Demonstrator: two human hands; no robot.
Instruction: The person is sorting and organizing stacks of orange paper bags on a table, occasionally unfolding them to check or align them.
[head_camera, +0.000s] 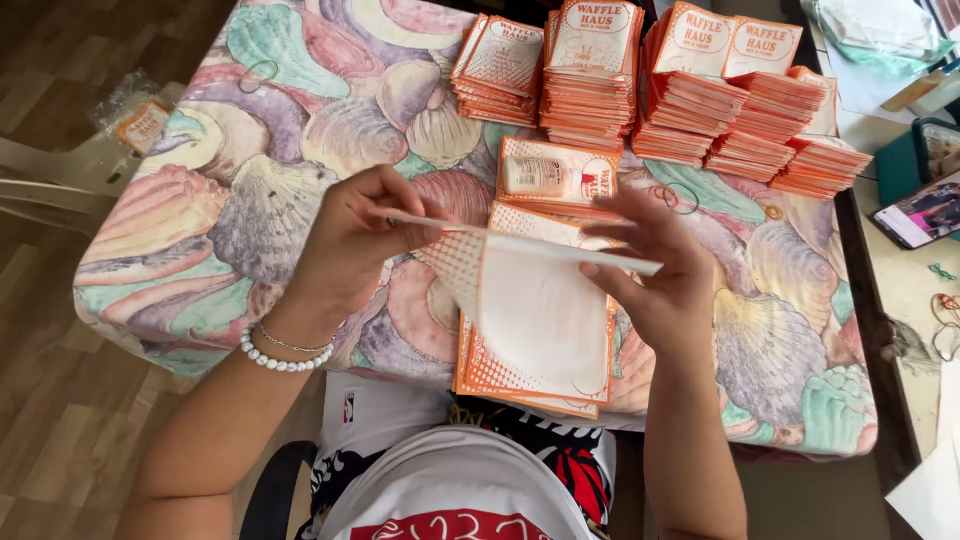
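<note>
My left hand (350, 245) pinches the left end of a flat orange-and-white paper sheet (520, 300), held edge-on above the table. My right hand (655, 265) grips the same sheet at its right end, fingers spread along its edge. The sheet hangs partly folded over a low pile of the same orange-bordered papers (530, 385) at the table's near edge. Just beyond lies another flat printed paper (555, 178). A white bead bracelet circles my left wrist.
Several tall stacks of folded orange paper packets (690, 100) line the far side of the shell-patterned tablecloth (250, 190). Rubber bands (680, 198) lie near them. A phone (925, 215) rests on a side table at right. A plastic chair and bag stand at left.
</note>
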